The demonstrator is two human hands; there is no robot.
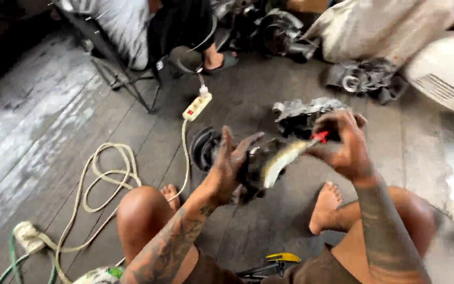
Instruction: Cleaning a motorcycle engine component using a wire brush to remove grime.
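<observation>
Down between two bare knees, one dark, greasy metal part (256, 165) sits just above the plank floor (53, 121). One brush (286, 156) with a red handle lies across it, bristles blurred, long axis slanting from upper right down to lower left. Right hand (342, 144) is closed around the handle. Left hand (232, 160) presses the part, fingers spread. Beyond the part lie one cream power strip (197, 107) and three more grey metal lumps.

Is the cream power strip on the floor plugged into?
Yes: a white plug sits in the far end of the power strip, on the floorboards.
</observation>
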